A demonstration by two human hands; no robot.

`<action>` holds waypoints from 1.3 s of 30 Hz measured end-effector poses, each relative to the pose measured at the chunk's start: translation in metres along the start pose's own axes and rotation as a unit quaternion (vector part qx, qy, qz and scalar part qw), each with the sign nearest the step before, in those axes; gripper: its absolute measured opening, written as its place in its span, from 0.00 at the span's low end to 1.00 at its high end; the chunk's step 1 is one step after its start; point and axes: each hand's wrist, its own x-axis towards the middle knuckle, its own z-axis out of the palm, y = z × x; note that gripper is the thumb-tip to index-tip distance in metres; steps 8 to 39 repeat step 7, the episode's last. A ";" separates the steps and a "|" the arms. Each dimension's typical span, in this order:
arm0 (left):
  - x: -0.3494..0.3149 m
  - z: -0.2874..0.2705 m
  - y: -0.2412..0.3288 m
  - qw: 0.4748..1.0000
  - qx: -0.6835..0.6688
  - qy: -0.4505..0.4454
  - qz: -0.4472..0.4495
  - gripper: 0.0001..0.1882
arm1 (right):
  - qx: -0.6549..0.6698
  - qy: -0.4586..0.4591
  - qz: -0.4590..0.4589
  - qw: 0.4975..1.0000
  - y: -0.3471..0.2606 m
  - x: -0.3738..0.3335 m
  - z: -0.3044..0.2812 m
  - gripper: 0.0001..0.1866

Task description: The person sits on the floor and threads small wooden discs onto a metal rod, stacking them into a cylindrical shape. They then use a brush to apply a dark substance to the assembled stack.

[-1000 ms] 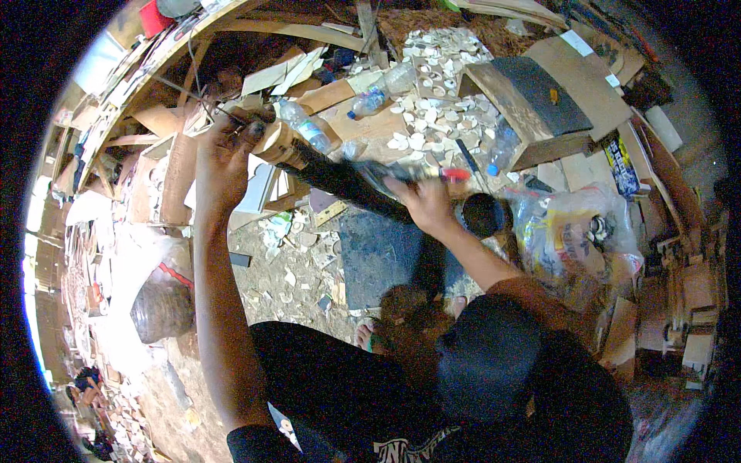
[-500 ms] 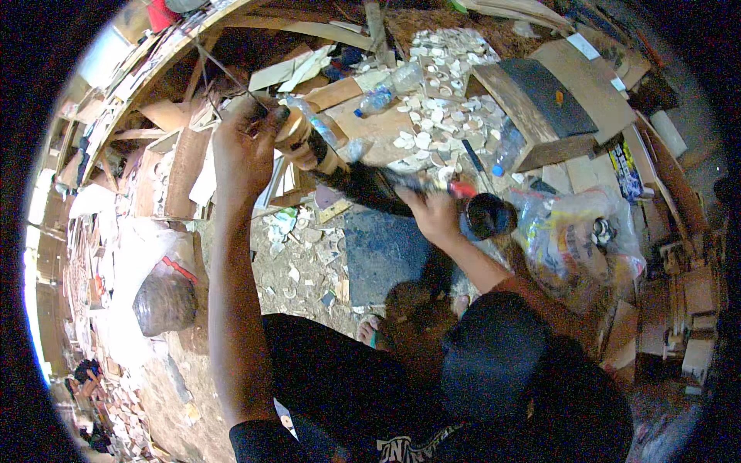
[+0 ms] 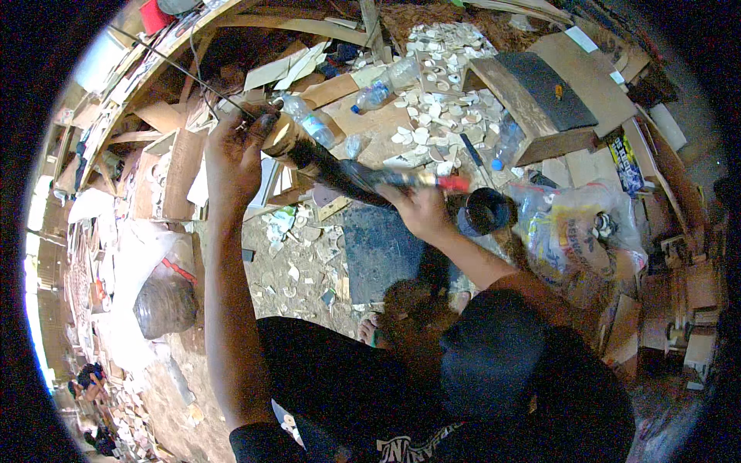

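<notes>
My left hand (image 3: pixel 238 150) is closed on a thin dark rod (image 3: pixel 181 68) that runs up to the far left. Beside its fingers, a long piece slants down to the right: its near end is pale wood (image 3: pixel 282 139), and the rest has a dark coating (image 3: pixel 328 170). My right hand (image 3: pixel 423 210) grips a paintbrush with a red handle end (image 3: pixel 453 184). The brush is smeared by motion, and its bristle end lies along the coated piece. Just right of that hand stands a dark round pot (image 3: pixel 485 213) with black inside.
Many pale discs and chips (image 3: pixel 440 108) cover the ground ahead, near plastic bottles (image 3: pixel 372 98). A wooden box (image 3: pixel 505 112) with a dark top stands at the far right, above a clear plastic bag (image 3: pixel 575 231). A dark mat (image 3: pixel 386 255) lies below my hands.
My right hand and the brush have moved left along the piece. The rod by my left hand now points further left. Less pale wood shows on the piece.
</notes>
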 end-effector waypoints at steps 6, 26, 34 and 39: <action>0.000 -0.002 0.000 0.998 -0.048 0.023 0.023 0.08 | 0.109 0.008 -0.100 0.989 -0.023 0.022 0.002 0.16; -0.004 -0.003 0.000 0.999 -0.029 0.018 0.024 0.09 | 0.144 -0.036 -0.069 0.987 -0.017 0.016 -0.001 0.19; -0.004 -0.003 0.000 0.999 -0.029 0.018 0.024 0.09 | 0.144 -0.036 -0.069 0.987 -0.017 0.016 -0.001 0.19; -0.004 -0.003 0.000 0.999 -0.029 0.018 0.024 0.09 | 0.144 -0.036 -0.069 0.987 -0.017 0.016 -0.001 0.19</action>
